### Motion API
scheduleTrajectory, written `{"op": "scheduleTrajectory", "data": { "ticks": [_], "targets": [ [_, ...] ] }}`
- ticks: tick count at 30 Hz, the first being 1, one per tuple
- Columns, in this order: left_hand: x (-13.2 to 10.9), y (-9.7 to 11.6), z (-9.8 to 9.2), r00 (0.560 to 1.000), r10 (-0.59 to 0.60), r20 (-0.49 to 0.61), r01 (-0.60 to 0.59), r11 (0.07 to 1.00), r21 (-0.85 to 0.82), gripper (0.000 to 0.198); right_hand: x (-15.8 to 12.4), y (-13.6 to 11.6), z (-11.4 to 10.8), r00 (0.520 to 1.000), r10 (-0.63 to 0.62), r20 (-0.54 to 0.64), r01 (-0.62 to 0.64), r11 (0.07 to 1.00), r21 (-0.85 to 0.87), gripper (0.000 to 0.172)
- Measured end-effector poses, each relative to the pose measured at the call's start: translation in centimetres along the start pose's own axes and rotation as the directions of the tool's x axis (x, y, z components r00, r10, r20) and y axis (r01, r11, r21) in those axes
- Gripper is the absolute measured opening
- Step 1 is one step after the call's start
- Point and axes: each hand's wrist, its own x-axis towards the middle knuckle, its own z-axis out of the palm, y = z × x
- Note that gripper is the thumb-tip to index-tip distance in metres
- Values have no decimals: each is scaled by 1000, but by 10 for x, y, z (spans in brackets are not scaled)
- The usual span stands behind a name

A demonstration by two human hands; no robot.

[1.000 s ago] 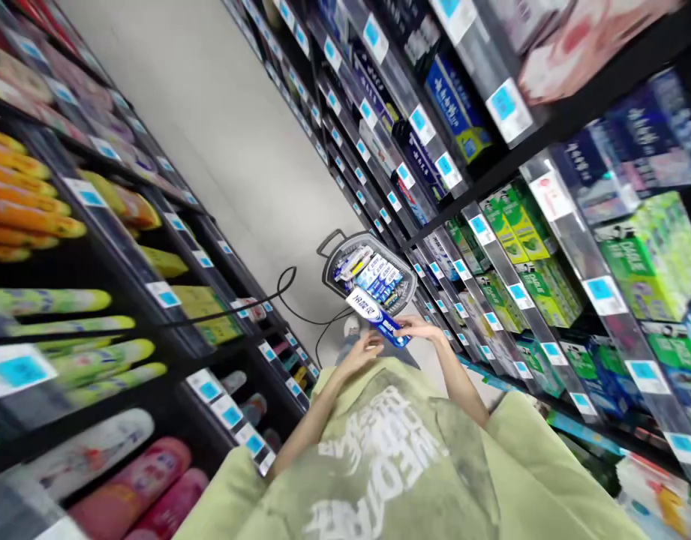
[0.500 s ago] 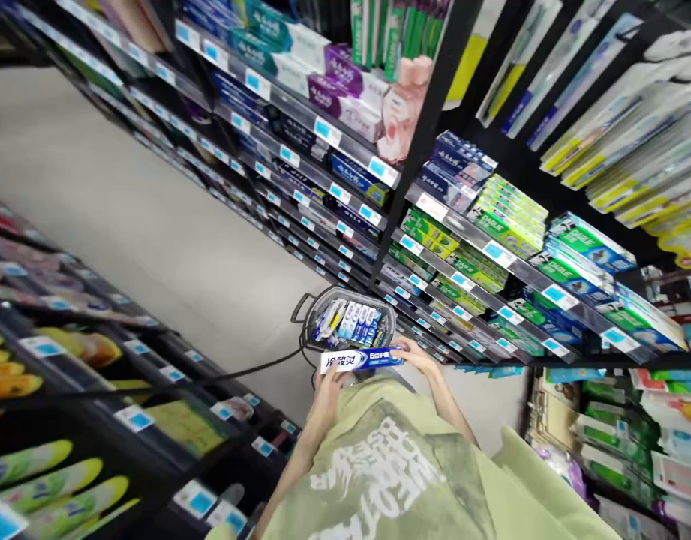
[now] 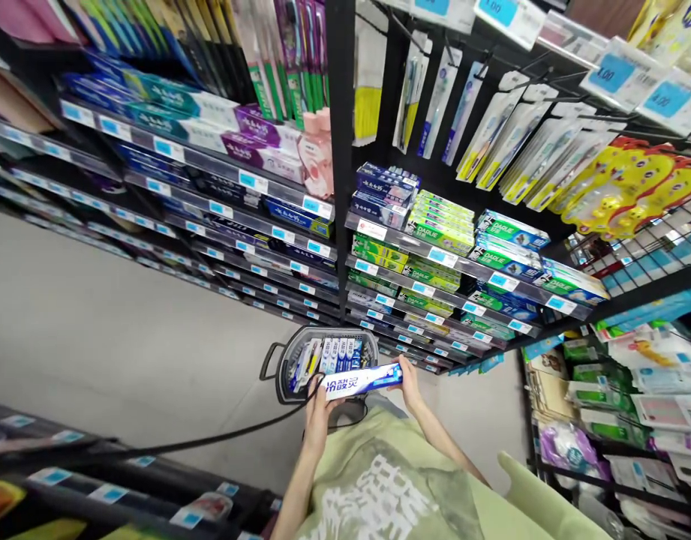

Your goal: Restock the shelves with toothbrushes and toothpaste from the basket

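Observation:
Between my two hands I hold a white and blue toothpaste box (image 3: 359, 381), level in front of my shirt. My left hand (image 3: 318, 401) grips its left end, with the fingers closed around it. At the other end, my right hand (image 3: 408, 380) pinches the blue tip. Just beyond the box a grey basket (image 3: 283, 361) stands low down, partly covered by the box. Inside it several similar toothpaste boxes (image 3: 340, 354) lie side by side, together with other packages (image 3: 310, 357). A dark cord (image 3: 221, 437) runs past my left hand.
Ahead are shelves with Darlie toothpaste boxes (image 3: 440, 229), purple boxes (image 3: 266, 142) and hanging toothbrushes (image 3: 497, 135). More shelving (image 3: 114, 491) borders the lower left. A rack of bagged goods (image 3: 598, 405) stands at right. Grey floor (image 3: 125, 300) stretches to the left.
My view has turned and shifted, so the shelves ahead appear further left and more upright. The toothpaste box, still in both hands, is tilted differently, with its right end higher.

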Motion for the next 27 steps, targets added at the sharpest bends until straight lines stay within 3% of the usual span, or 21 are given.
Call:
{"op": "scheduleTrajectory", "data": {
  "ticks": [4,10,19,27],
  "targets": [
    [-4,-8,-8,996,-76,-39,75,997,-25,89,-3,7,3,999,35,-23,-35,999,-12,64],
    [-7,-12,-14,995,-46,-91,40,997,-66,83,-4,8,14,1000,21,-10,-22,1000,-11,67],
    [3,-8,-16,998,-35,-54,26,986,-164,89,-6,-10,20,998,-55,24,55,998,-20,64],
    [-1,-13,-18,997,-41,-59,31,985,-168,87,-5,-4,17,999,-45,9,45,998,-42,64]
  ]
}}
